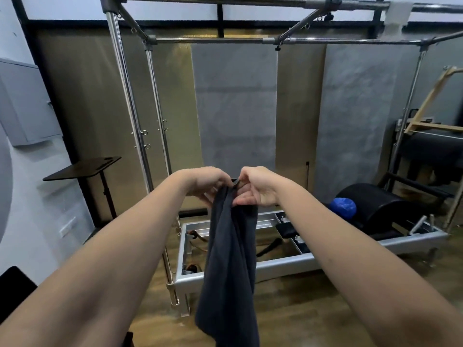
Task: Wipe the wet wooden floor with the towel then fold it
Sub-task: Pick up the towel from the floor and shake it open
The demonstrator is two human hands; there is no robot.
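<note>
1. One dark towel hangs in the air at the middle of the view, held up by its top edge; it falls in long loose folds, and its lower end runs out of the bottom of the picture, clear of the wooden floor.
2. Both hands meet at the towel's top edge, side by side and nearly touching. The left hand has its fingers curled round the bunched cloth from the left, its grip closed on the towel.
3. The right hand pinches the same top edge from the right, fingers bent inward with the cloth between them and the thumb.
4. Both bare forearms reach forward from the bottom corners of the view.
5. Behind the towel, on the floor, stands a low silver metal frame with straps and black pads inside it.
6. At the frame's right end lies a black barrel-shaped cushion, with a blue ball just beside it on its left.
7. Tall chrome poles rise from the frame's left end to a set of bars overhead.
8. To the left, near the wall, a small black tray surface sits on a thin stand.
9. Grey and tan panels cover the back wall.
10. At the far right there is more equipment with a pale wooden frame.
</note>
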